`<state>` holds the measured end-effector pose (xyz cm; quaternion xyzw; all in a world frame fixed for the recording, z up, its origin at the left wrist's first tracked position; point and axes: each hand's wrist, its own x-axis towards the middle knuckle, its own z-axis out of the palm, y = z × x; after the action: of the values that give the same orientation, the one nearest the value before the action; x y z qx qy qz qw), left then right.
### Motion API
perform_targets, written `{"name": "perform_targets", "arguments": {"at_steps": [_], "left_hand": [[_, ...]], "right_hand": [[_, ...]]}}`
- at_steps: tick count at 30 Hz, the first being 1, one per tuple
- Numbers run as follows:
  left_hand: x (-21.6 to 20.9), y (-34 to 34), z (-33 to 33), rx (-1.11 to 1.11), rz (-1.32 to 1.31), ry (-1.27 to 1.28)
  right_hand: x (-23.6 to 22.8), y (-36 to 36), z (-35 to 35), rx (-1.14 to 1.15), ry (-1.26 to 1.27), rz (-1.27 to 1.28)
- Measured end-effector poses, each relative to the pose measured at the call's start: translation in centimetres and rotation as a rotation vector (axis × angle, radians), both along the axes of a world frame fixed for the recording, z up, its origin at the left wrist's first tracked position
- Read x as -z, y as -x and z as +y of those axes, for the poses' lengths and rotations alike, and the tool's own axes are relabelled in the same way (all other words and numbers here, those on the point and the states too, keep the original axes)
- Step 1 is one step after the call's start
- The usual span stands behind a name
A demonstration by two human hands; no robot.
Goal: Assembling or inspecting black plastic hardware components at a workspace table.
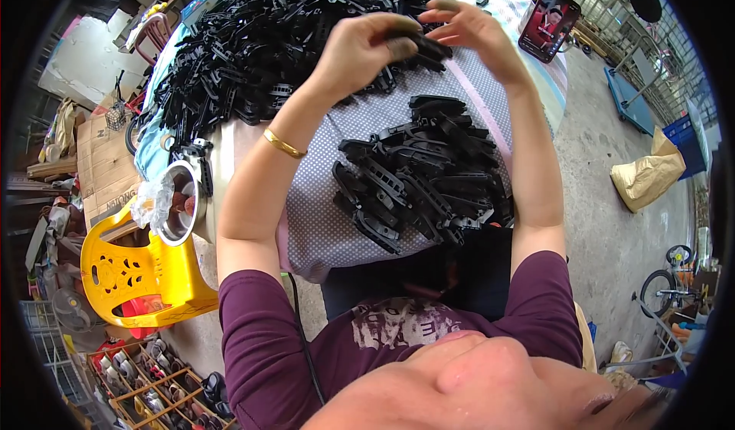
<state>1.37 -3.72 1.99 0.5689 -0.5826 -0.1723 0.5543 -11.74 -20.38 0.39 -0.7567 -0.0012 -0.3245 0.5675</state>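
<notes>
Over the far side of the cloth-covered table, my left hand is closed around a slim black plastic part. Close beside its right end hovers my right hand, fingers apart and somewhat blurred; whether a fingertip touches the part I cannot tell. Dark coverings or stains show on several fingertips. A big heap of similar black plastic parts spreads across the far left of the table. Between my forearms lies a smaller pile of these parts, many of them long, slotted and slightly curved.
At the table's right edge a phone stands with its screen lit. On the left, a metal bowl with a clear plastic bag sits by a yellow chair. A tan sack and a blue cart stand right.
</notes>
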Motion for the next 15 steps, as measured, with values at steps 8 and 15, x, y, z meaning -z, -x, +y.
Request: {"name": "perform_targets", "arguments": {"at_steps": [8,15], "left_hand": [[1.6,1.6,-1.2,0.348,-0.166,-0.303],[5.9,0.1,-3.6,-0.204,-1.089,-0.024]], "right_hand": [[3.8,-1.4,-4.1,0.316,0.573,0.100],[4.2,-1.8,-2.1,0.259,0.896,0.369]]}}
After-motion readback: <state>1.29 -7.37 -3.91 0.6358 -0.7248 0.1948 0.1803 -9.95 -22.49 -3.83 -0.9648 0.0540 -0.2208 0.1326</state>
